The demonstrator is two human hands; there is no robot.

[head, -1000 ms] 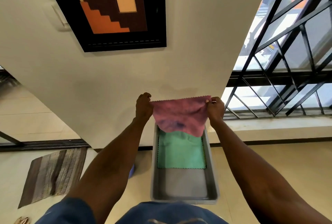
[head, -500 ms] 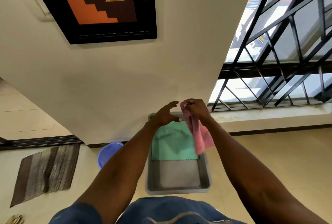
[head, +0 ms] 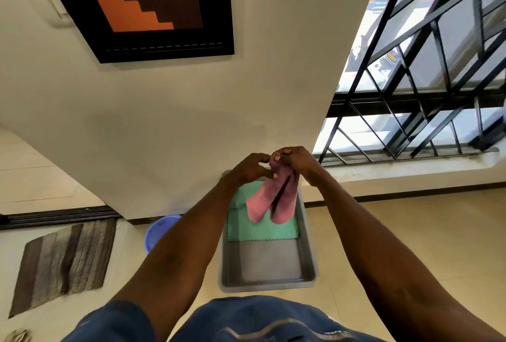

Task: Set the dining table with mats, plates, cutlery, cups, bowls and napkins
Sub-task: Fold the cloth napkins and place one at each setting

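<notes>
Hands' grip (head: pixel 250 167) (head: pixel 297 160) pinching folded pink cloth (head: pixel 271 200), green scalloped cloth (head: pixel 262 229), grey tray (head: pixel 268 281)

You held the pink napkin (head: pixel 269 202) folded over at its top edge, so it hung in 2 limp flaps above the grey tray (head: pixel 309 248). A green napkin (head: pixel 262 228) with a zigzag edge lay flat in the far half of that tray, directly under the pink one.

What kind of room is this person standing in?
Probably a room in a home: a framed picture hangs on the wall, a striped floor mat lies on the tiled floor, and a barred window looks outside.
</notes>
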